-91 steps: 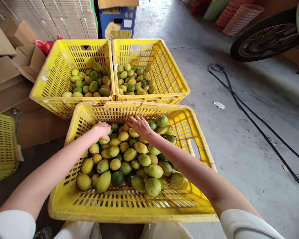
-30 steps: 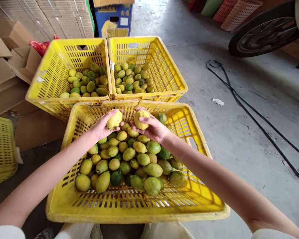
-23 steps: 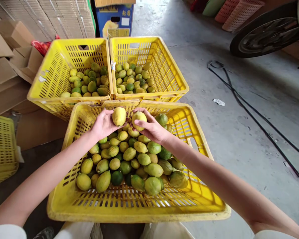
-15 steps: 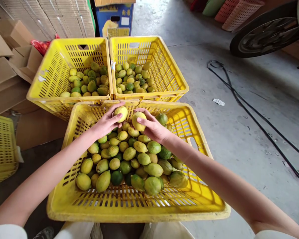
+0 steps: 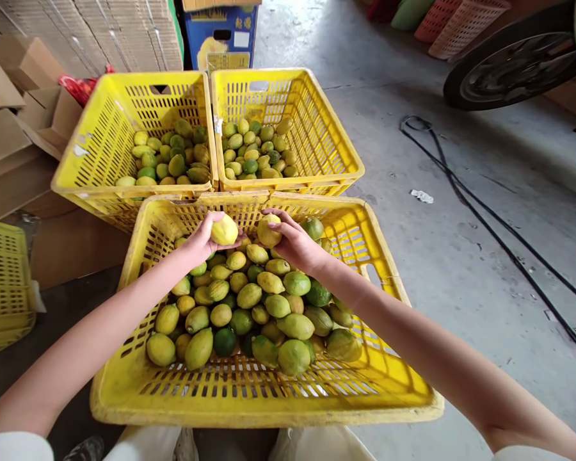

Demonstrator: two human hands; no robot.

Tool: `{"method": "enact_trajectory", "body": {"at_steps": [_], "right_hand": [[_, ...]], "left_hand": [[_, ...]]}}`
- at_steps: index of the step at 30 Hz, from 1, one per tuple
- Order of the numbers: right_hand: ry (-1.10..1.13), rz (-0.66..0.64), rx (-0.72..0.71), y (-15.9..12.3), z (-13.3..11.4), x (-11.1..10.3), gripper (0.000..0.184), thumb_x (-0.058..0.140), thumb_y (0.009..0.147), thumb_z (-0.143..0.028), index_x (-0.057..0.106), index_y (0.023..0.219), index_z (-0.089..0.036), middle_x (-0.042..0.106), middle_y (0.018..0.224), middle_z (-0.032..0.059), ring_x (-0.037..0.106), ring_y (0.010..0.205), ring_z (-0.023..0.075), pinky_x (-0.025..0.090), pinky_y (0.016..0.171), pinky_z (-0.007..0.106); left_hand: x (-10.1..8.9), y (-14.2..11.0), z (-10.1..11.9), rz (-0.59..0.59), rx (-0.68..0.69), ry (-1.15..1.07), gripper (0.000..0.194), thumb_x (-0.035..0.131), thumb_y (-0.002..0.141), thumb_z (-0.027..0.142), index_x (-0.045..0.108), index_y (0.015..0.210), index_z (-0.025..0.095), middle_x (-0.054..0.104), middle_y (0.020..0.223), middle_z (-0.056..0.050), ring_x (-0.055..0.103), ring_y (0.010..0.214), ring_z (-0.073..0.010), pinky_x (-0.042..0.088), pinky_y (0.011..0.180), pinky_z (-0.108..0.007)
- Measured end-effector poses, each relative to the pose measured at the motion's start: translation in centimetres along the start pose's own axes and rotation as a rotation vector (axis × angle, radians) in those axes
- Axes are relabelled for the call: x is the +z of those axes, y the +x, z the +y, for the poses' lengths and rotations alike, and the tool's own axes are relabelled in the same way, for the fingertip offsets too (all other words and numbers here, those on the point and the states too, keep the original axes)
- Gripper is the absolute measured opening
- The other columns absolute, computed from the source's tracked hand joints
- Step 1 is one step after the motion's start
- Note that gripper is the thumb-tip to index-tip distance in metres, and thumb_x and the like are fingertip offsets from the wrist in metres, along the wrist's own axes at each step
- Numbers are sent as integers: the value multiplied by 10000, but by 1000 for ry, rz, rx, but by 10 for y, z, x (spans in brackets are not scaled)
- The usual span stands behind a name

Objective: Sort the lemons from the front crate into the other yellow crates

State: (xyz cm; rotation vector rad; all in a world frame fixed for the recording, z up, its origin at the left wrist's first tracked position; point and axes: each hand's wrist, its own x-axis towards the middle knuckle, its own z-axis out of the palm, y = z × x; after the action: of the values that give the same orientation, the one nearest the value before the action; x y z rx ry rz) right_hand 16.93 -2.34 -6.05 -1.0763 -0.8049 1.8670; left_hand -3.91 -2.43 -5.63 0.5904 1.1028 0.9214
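A large yellow crate (image 5: pixel 125 384) right in front of me holds a heap of yellow and green lemons (image 5: pixel 249 307). My left hand (image 5: pixel 196 243) is closed round a yellow lemon (image 5: pixel 224 230), lifted over the far end of the heap. Beside it, my right hand (image 5: pixel 295 246) grips another yellowish lemon (image 5: pixel 269 232). The two fruits are held close together, just apart, near the crate's far wall.
Two more yellow crates stand behind, side by side: the left crate (image 5: pixel 91 160) and the right crate (image 5: pixel 336 147), each partly filled with lemons. Cardboard boxes (image 5: pixel 14 128) lie at left, a black cable (image 5: pixel 484 224) crosses the concrete floor, a tyre (image 5: pixel 509 70) at upper right.
Three seconds ago both hands were down among the lemons; each has since lifted one lemon. Over the last second both hands turn their fruits slightly in place.
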Motion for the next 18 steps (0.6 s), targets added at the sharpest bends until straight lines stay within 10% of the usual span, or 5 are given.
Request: {"method": "enact_trajectory", "body": {"at_steps": [8,11,18], "right_hand": [[135,235,292,3,-5,6,47,641,854,-230,650,888,-198,646,715,-9,656,636,150,576,565,247],[65,345,364,6,0,1,159,535,930,-297,605,822,-203,641,655,18,617,556,157,454,420,217],[-277,367,216,9,13,-13,177,550,862,-294,592,715,-206,626,570,26,525,437,152,366,362,251]], "left_hand": [[-1,2,7,129,-274,-17,302,459,970,344,643,817,159,639,588,-66,619,455,-185,470,397,-239],[-4,7,2,181,-393,0,374,419,995,414,671,887,160,605,521,-54,590,391,-199,433,334,-250],[-1,6,-3,140,-333,108,430,379,982,388,713,912,126,574,438,-61,543,311,-215,354,275,-261]]}}
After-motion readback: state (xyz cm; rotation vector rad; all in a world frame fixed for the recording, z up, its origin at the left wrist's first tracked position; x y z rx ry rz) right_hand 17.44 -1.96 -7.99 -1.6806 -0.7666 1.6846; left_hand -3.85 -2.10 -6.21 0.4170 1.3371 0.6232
